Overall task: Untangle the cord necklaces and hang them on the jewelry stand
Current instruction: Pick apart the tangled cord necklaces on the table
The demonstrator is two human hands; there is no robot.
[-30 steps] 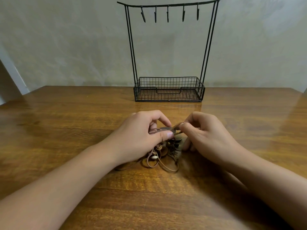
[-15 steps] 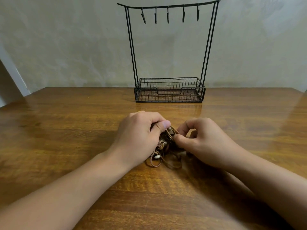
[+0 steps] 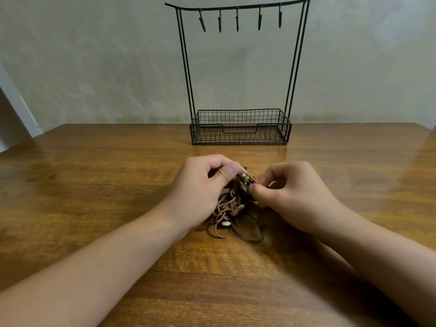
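The tangled cord necklaces (image 3: 232, 206) lie mid-counter; my left hand (image 3: 203, 187) pinches their top and my right hand (image 3: 287, 194) pinches a strand beside it. I'd tease loops apart gently, not yank. Open counter (image 3: 94, 185) on both sides; jewelry stand (image 3: 240, 128) at the far edge.

A wooden table (image 3: 94, 180) filled the lower part of the view, its brown top glossy and strongly grained, the grain running side to side. Soft reflections of light lay on the table's far half and along its right edge. Behind the table's far edge rose a plain wall (image 3: 106, 67), pale grey-green with faint mottled marks. At the table's far left corner a white sloping strip (image 3: 20, 107) ran up the wall, with a darker shaded patch to its left.
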